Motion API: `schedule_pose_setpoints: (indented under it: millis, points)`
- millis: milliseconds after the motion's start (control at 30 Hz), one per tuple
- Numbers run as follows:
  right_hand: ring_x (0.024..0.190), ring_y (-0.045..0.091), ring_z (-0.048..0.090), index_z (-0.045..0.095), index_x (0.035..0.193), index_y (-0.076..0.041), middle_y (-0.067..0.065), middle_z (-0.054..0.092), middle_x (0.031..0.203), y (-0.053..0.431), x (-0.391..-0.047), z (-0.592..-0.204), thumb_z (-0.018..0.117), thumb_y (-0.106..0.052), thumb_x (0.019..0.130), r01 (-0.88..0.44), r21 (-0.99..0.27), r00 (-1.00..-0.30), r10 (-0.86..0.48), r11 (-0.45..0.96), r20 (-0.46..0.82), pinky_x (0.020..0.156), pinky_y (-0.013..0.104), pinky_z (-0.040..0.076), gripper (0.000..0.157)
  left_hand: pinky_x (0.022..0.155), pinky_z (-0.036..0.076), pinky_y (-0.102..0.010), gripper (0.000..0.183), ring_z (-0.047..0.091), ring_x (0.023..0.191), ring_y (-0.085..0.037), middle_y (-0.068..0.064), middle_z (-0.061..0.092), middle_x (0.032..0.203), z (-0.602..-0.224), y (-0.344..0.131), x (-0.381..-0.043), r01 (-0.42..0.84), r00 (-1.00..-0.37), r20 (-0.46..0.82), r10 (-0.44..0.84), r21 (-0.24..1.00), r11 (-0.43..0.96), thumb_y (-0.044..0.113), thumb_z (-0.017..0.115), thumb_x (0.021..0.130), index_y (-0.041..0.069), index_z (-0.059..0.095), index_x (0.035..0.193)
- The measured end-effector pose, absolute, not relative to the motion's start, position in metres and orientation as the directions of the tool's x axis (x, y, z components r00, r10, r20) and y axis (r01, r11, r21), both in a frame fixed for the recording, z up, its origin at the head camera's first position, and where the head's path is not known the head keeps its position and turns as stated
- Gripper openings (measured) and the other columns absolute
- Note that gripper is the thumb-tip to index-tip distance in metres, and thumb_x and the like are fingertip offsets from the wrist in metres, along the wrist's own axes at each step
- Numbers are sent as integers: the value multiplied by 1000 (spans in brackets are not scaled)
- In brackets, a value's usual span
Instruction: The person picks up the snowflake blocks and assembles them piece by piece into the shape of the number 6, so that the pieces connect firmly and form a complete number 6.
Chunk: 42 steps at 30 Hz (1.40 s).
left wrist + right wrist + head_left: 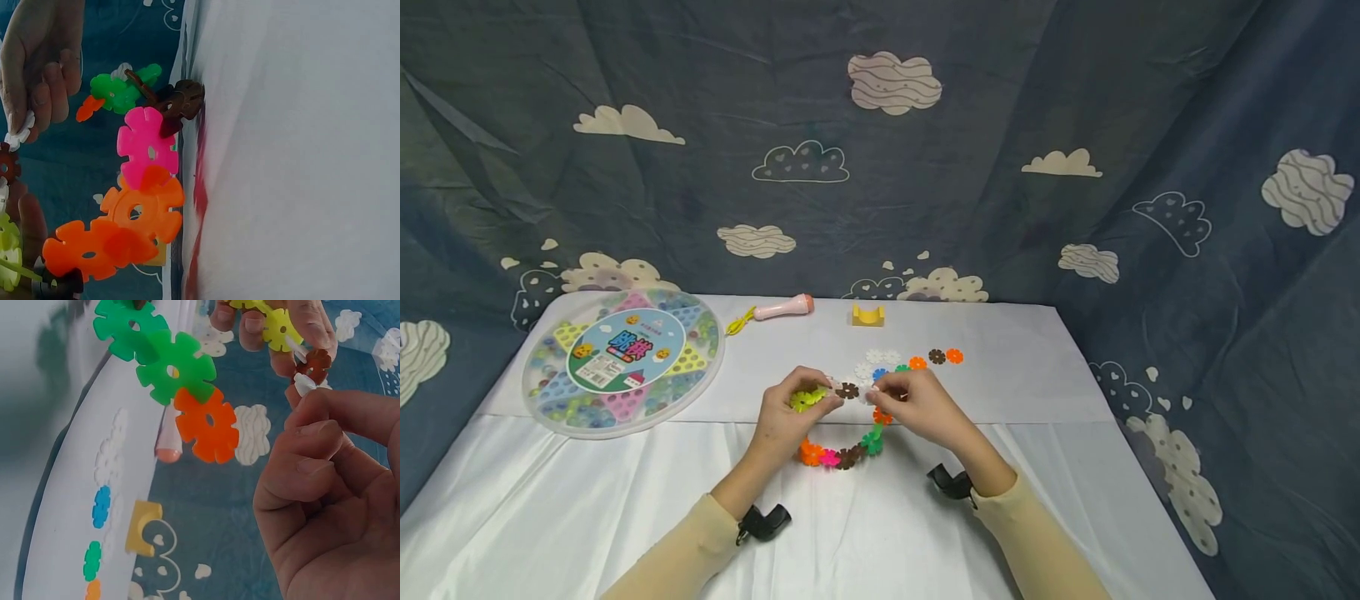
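Note:
My left hand (781,421) grips one end of a chain of slotted plastic snowflake discs, around the yellow-green discs (806,400). Past its fingertips sticks out a brown disc (848,390). With thumb and forefinger, my right hand (922,406) pinches a white disc (304,384) close against the brown disc's edge; whether they are slotted together I cannot tell. Below the hands the chain curves through an orange disc (142,209), a pink disc (147,147), brown discs (181,100) and green discs (176,367) to an orange disc (208,425) at its far end.
Behind the right hand lie loose discs: white ones (875,357), a blue one (101,506), a brown one (937,356) and orange ones (954,356). A round marble board game (538,367) lies at left. Farther back are a pink microphone-shaped toy (784,307) and a yellow curved block (868,317).

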State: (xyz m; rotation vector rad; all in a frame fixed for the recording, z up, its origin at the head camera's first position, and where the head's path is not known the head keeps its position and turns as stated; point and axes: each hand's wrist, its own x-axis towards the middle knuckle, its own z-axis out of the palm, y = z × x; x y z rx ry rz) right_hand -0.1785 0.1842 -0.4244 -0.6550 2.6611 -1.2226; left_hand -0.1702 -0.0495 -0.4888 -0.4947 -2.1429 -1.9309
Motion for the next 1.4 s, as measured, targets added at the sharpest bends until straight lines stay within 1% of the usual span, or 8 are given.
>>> schedule_pose_setpoints:
  millis: [200, 333, 433, 533, 900, 1133, 1267, 1400]
  points:
    - [71, 11, 62, 78, 96, -1, 11, 73, 83, 183, -179, -428, 70, -21, 104, -335, -763, -888, -456, 552, 60, 67, 23, 53, 23, 105, 52, -41, 44, 76, 96, -19, -3, 80, 115, -486, -50, -170, 298, -952, 280, 125, 940, 163, 20, 85, 91, 21, 67, 132]
    - [70, 13, 62, 77, 97, 0, 5, 69, 77, 180, -177, -429, 69, -21, 104, -312, -774, -894, -446, 551, 43, 67, 23, 52, 23, 92, 60, -32, 41, 79, 89, -28, -5, 82, 110, -486, -50, -170, 192, -974, 168, 154, 968, 159, 29, 80, 96, 25, 72, 136]
    - [70, 12, 60, 77, 97, 0, 1, 65, 73, 179, -176, -431, 68, -21, 104, -302, -771, -901, -432, 560, 39, 67, 24, 50, 24, 80, 63, -26, 35, 78, 92, -37, -11, 82, 105, -485, -49, -170, 130, -981, 111, 162, 984, 118, 29, 79, 97, 18, 76, 130]
    - [69, 12, 56, 77, 95, -1, -1, 62, 71, 178, -175, -433, 68, -20, 104, -293, -765, -910, -413, 573, 39, 65, 24, 47, 23, 79, 62, -24, 34, 75, 95, -40, -14, 82, 102, -485, -47, -170, 81, -986, 66, 154, 993, 91, 28, 80, 96, 14, 78, 127]
    - [61, 11, 47, 75, 91, 1, -3, 57, 66, 174, -178, -435, 68, -22, 105, -255, -756, -919, -395, 602, -5, 57, 22, 39, 28, 78, 54, -20, 28, 74, 94, -21, -10, 83, 97, -485, -44, -169, 31, -993, 18, 118, 994, 109, 31, 82, 95, 20, 81, 121]
    - [58, 16, 44, 78, 109, -2, 6, 56, 69, 190, -191, -436, 63, -35, 108, -140, -827, -950, -310, 545, -43, 56, 26, 38, 35, 83, 60, -31, 22, 77, 89, -18, -11, 83, 102, -485, -47, -175, -10, -994, -15, 110, 999, 54, 28, 82, 95, 17, 79, 114]
    - [71, 20, 56, 78, 116, -6, 10, 68, 87, 198, -199, -442, 65, -36, 107, -114, -816, -963, -265, 567, -50, 61, 26, 45, 34, 82, 59, -31, 22, 79, 87, -15, -4, 83, 108, -486, -51, -178, -43, -994, -43, 98, 999, 0, 26, 82, 95, 14, 77, 112]
    - [89, 21, 66, 75, 125, -11, 4, 76, 104, 201, -204, -451, 65, -36, 106, -80, -784, -943, -301, 616, -140, 72, 30, 55, 33, 78, 57, -28, 26, 79, 88, -15, 1, 81, 116, -488, -54, -182, -100, -990, -94, 102, 994, -53, 26, 82, 95, 11, 71, 113]
